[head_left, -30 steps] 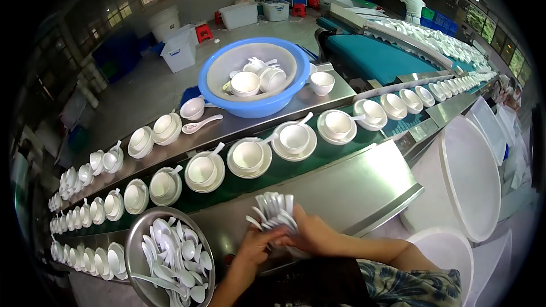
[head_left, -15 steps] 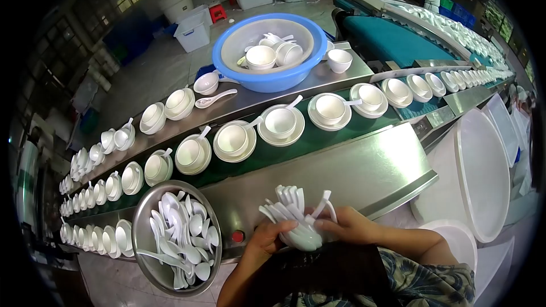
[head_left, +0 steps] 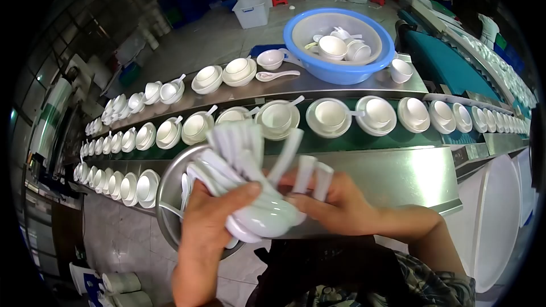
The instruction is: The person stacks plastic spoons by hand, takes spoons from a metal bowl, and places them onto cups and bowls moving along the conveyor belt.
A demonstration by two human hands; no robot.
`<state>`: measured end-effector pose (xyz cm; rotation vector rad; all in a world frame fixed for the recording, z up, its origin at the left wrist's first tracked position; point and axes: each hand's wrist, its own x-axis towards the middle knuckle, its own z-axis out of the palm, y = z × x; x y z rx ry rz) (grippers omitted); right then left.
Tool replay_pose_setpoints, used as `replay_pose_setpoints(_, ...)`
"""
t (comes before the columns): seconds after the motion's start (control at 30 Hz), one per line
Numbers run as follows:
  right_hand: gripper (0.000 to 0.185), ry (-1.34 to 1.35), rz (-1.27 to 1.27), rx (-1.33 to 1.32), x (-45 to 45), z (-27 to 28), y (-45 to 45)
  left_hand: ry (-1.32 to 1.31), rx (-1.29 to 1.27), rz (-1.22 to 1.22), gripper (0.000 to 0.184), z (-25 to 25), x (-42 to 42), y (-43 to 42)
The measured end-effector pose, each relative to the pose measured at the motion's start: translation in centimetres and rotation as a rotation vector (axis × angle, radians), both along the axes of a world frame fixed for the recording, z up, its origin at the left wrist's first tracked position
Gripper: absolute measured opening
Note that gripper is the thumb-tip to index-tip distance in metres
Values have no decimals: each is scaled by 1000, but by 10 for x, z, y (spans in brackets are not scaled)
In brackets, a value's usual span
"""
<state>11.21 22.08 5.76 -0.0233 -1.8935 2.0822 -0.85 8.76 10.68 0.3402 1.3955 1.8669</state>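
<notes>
My left hand (head_left: pixel 213 210) is wrapped round a thick bunch of white spoons (head_left: pixel 259 210), bowls down and handles fanned upward. My right hand (head_left: pixel 335 207) pinches a few more white spoons at the bunch's right side, with their handles (head_left: pixel 314 177) sticking up. Behind my left hand lies a round metal bowl (head_left: pixel 165 190), mostly hidden, with spoons inside. Beyond the hands, a green belt (head_left: pixel 406 137) carries a row of white cups on saucers, such as this cup (head_left: pixel 330 115); several have a spoon tucked beside them.
A blue basin (head_left: pixel 341 74) with cups and spoons stands on the metal ledge (head_left: pixel 369 84) behind the belt. Near it are a single cup (head_left: pixel 401 70) and a spoon (head_left: pixel 277 75). Large white bins (head_left: pixel 495 222) stand at the right. Stacked bowls (head_left: pixel 149 186) line the left.
The spoon bunch has risen and moved left, over the metal bowl. My right hand now has a few spoons fanned apart from the bunch. The view has turned left.
</notes>
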Motion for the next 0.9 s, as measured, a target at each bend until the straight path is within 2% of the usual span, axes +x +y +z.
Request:
replay_pose_setpoints(0.07, 23, 23, -22, -14, -38, -3, -14, 124, -87, 38, 48, 10, -30, -8)
replay_pose_setpoints(0.13, 21, 142, -77, 123, -69, -26, -25, 216, -139, -28, 50, 3, -65, -25)
replay_pose_setpoints(0.17, 21, -2, -85, 75, -74, -24, -27, 241, -153, -76, 51, -6, -84, -33)
replay_pose_setpoints(0.23, 20, 3, -135, -38, -85, -39, -25, 348, -258, -145, 53, -27, -113, -42)
replay_pose_setpoints(0.3, 20, 111, -294, -13, -78, -45, -19, 607, -385, -220, 48, -44, -124, -40)
replay_pose_setpoints(0.37, 24, 33, -405, 23, -57, -30, 0, 588, -508, -410, 42, -64, -141, -47)
replay_pose_setpoints(0.4, 25, -27, -433, -37, -49, -30, 15, 598, -560, -442, 39, -54, -135, -45)
replay_pose_setpoints(0.43, 23, -37, -467, -73, -41, -31, 30, 634, -563, -515, 44, -56, -139, -47)
replay_pose_setpoints(0.5, 19, -43, -742, 114, -36, -50, 70, 885, -470, -556, 52, -71, -150, -55)
replay_pose_setpoints(0.53, 18, -79, -795, 40, -35, -50, 90, 874, -409, -603, 59, -66, -148, -53)
replay_pose_setpoints(0.57, 18, -38, -841, 192, -37, -61, 113, 994, -375, -609, 61, -64, -148, -53)
replay_pose_setpoints(0.63, 17, -176, -880, 273, -43, -61, 144, 999, -388, -656, 61, -66, -152, -51)
replay_pose_setpoints(0.7, 15, -150, -861, 342, -60, -70, 168, 1004, -318, -619, 60, -71, -152, -53)
replay_pose_setpoints(0.8, 14, -114, -665, 194, -99, -80, 186, 1096, -199, -491, 53, -69, -145, -56)
replay_pose_setpoints(0.87, 13, -214, -607, 427, -123, -87, 190, 1119, -173, -418, 48, -66, -140, -58)
replay_pose_setpoints(0.9, 13, -264, -552, 534, -131, -87, 189, 1050, -163, -444, 41, -65, -139, -62)
